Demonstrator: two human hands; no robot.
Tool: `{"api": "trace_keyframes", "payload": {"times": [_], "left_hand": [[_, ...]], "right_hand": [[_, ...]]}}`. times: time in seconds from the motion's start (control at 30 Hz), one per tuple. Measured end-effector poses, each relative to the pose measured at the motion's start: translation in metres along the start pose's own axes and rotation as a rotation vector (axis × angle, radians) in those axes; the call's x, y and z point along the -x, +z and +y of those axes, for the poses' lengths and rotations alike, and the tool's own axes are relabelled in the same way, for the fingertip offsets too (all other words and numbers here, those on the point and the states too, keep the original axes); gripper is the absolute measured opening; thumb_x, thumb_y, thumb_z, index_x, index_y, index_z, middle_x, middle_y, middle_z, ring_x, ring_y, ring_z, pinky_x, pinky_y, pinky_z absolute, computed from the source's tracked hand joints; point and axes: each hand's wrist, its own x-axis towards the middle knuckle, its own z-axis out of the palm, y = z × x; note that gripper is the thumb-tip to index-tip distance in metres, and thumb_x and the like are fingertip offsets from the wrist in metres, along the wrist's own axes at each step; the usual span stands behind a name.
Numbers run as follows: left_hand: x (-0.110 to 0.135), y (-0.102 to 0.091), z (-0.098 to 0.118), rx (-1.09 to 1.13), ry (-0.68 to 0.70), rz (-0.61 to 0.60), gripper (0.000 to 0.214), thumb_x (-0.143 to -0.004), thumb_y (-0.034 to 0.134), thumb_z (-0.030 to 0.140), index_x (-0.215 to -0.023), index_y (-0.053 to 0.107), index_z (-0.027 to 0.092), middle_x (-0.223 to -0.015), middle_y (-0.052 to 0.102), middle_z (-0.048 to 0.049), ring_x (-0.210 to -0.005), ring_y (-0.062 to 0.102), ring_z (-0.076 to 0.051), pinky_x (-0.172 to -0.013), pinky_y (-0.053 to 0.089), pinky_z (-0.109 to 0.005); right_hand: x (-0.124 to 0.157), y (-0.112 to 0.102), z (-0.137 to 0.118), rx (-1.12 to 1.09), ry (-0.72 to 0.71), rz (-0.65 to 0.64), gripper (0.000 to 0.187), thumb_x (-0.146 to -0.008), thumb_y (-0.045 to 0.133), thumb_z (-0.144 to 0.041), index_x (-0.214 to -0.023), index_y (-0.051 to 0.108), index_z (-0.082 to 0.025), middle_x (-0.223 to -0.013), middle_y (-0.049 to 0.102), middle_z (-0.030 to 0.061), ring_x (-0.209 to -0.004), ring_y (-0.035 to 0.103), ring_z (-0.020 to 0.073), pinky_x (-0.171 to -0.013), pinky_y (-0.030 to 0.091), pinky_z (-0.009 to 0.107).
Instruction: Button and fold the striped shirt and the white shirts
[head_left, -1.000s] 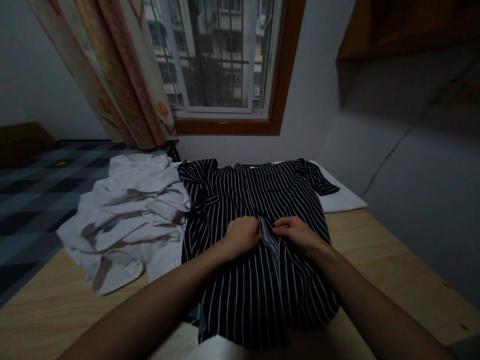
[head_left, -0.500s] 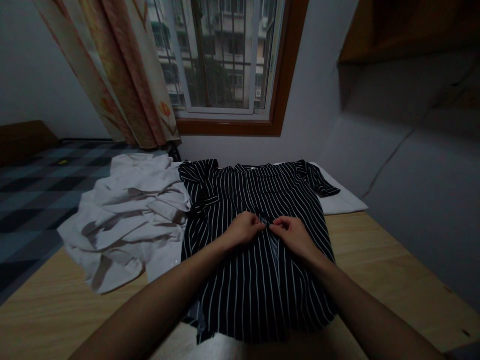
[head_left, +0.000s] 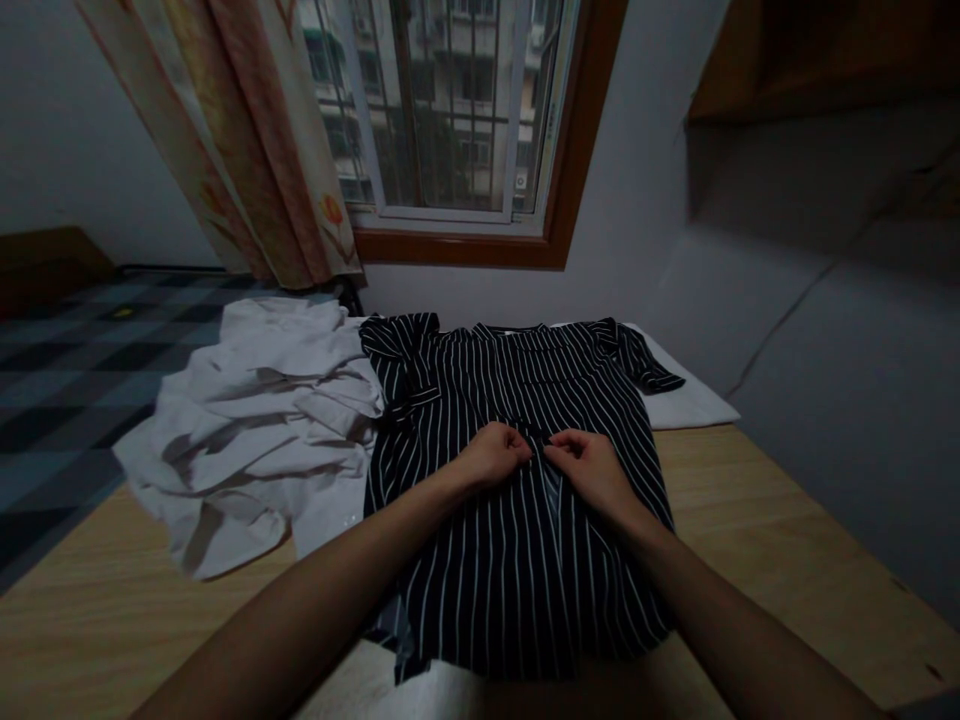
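Shirt [head_left: 487,570], blk w/ white stripes, lies front up on the wood table [head_left: 757,510], mid-view, collar [head_left: 510,331] toward the window [head_left: 450,120], hem toward the wearer. Both hands are at its front opening, abt halfway down. L hand [head_left: 496,455] is curled on the L side of the opening, thumb & forefinger pressed together, pinching the cloth edge. R hand [head_left: 589,462] is just beside it, small gap btwn the two; its thumb & forefinger pinch the R edge, other fingers bent. Light's poor, so can't tell if a button sits btwn the fingertips. Below the hands the opening shows a narrow grey-blue strip. Sleeve on the L is bunched up; sleeve on the R points outward, over a flat white cloth [head_left: 694,400] that's partly under the shirt. Crumpled white clothes [head_left: 255,420] are piled L of the shirt, touching it. Beyond, far L, a bed [head_left: 60,375] w/ blue-grey checks. Patterned curtain [head_left: 255,150] hangs L of the window, which has a brown frame & bars outside. Upper R: a brown shelf [head_left: 825,70] on the wall [head_left: 847,420].
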Motion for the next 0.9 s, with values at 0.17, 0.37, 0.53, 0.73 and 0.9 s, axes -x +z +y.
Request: {"api": "trace_keyframes", "payload": {"times": [0.17, 0.37, 0.53, 0.73, 0.9], "left_hand": [[0.0014, -0.0007, 0.0009, -0.039, -0.006, 0.012, 0.014, -0.076, 0.057, 0.021, -0.063, 0.055, 0.015, -0.055, 0.047, 0.0042, -0.050, 0.040, -0.009, -0.049, 0.030, -0.023], [-0.0005, 0.0021, -0.0018, 0.003, -0.036, 0.004, 0.013, -0.074, 0.057, 0.021, -0.063, 0.056, 0.015, -0.053, 0.046, 0.0045, -0.048, 0.040, -0.009, -0.048, 0.029, -0.023], [-0.0030, 0.0030, -0.0045, 0.038, -0.036, -0.004, 0.016, -0.074, 0.057, 0.021, -0.060, 0.054, 0.015, -0.049, 0.045, 0.0045, -0.046, 0.039, -0.009, -0.047, 0.029, -0.024], [-0.0027, 0.0036, -0.0035, 0.083, -0.065, -0.013, 0.020, -0.078, 0.056, 0.023, -0.060, 0.057, 0.015, -0.045, 0.042, 0.0056, -0.043, 0.033, -0.008, -0.045, 0.024, -0.023], [-0.0033, 0.0059, -0.0038, 0.167, -0.094, -0.021, 0.017, -0.077, 0.056, 0.018, -0.060, 0.058, 0.014, -0.046, 0.043, 0.0059, -0.042, 0.033, -0.007, -0.045, 0.024, -0.023]], "right_hand": [[0.0009, 0.0013, -0.0002, 0.033, -0.047, -0.016, 0.014, -0.074, 0.063, -0.025, -0.082, 0.069, -0.015, -0.071, 0.069, 0.0037, -0.065, 0.063, 0.0162, -0.065, 0.049, 0.028], [0.0007, 0.0034, -0.0004, 0.033, -0.005, -0.038, 0.013, -0.073, 0.063, -0.022, -0.081, 0.069, -0.014, -0.070, 0.069, 0.0035, -0.066, 0.064, 0.0163, -0.065, 0.048, 0.028], [0.0008, 0.0041, 0.0023, -0.010, -0.003, -0.057, 0.017, -0.072, 0.063, -0.025, -0.082, 0.070, -0.014, -0.071, 0.069, 0.0045, -0.067, 0.063, 0.0167, -0.066, 0.047, 0.029], [-0.0016, 0.0026, 0.0033, -0.225, 0.116, -0.145, 0.020, -0.076, 0.059, -0.032, -0.070, 0.071, -0.016, -0.064, 0.065, 0.0027, -0.055, 0.054, 0.0120, -0.054, 0.041, 0.025], [-0.0025, 0.0043, 0.0026, -0.286, 0.192, -0.157, 0.014, -0.070, 0.064, -0.028, -0.072, 0.069, -0.015, -0.059, 0.061, -0.0007, -0.050, 0.049, 0.0096, -0.049, 0.038, 0.023]]}}
